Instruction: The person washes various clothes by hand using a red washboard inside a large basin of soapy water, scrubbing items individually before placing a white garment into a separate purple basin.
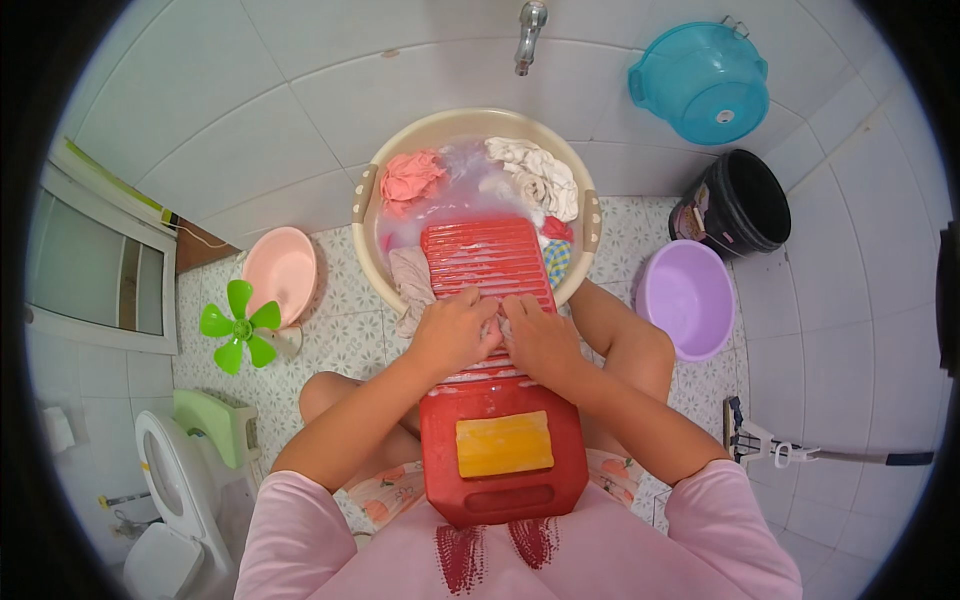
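A red plastic washboard (pixel 486 259) slopes from the cream washtub (pixel 480 118) to my lap, suds along its ridges. My left hand (pixel 455 330) and my right hand (pixel 545 337) press side by side on the ridges, fingers curled around a pale wet cloth, mostly hidden beneath them. Below them, a yellow bar of laundry soap (pixel 504 444) rests on the board's flat end, above the handle slot. In the sudsy water lie a coral cloth (pixel 411 178), white cloth (pixel 544 176) and a blue-and-yellow checked cloth (pixel 557 259). A greyish-pink cloth (pixel 412 281) hangs over the tub's near left rim.
A metal tap (pixel 529 41) juts from the wall above the tub. Left are a pink basin (pixel 285 262), a green-bladed fan (pixel 241 328), a green stool (pixel 206 424) and a toilet (pixel 169 465). Right stand a purple basin (pixel 690 300) and black bucket (pixel 739 202); a blue basin (pixel 705 82) hangs above.
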`<state>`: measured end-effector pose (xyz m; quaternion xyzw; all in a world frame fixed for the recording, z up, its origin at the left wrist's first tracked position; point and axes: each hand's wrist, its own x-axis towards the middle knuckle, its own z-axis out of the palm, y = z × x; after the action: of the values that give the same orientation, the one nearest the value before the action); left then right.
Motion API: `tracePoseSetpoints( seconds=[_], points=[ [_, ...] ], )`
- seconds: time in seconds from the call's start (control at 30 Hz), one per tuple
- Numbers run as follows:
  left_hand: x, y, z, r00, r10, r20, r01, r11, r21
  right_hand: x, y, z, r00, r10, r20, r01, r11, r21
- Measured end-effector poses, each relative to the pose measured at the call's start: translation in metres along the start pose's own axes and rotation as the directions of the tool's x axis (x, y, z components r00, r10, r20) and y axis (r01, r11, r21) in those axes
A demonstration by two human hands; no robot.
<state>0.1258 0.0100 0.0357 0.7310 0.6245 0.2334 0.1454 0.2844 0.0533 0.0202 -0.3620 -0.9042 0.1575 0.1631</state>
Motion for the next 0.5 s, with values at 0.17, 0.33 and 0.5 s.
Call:
tracePoseSetpoints(
  seconds=[0.17, 0.33, 0.5],
  points=[
    [0.039, -0.032, 0.033, 0.96, -0.213, -0.179, 0.232, 0.968, 0.091, 0.043, 0.011, 0.03, 0.978, 0.113, -0.177, -0.121, 0.992, -0.036],
    [0.084, -0.066, 0.044, 0.916, -0.268, -0.298, 0.326, 0.931, 0.165, 0.104, 0.045, 0.055, 0.919, 0.179, -0.35, -0.22, 0.972, -0.08],
    [0.047, -0.045, 0.03, 0.956, -0.158, -0.248, 0.193, 0.973, 0.124, 0.071, 0.028, 0.05, 0.963, 0.164, -0.215, -0.2, 0.968, -0.154]
  ],
)
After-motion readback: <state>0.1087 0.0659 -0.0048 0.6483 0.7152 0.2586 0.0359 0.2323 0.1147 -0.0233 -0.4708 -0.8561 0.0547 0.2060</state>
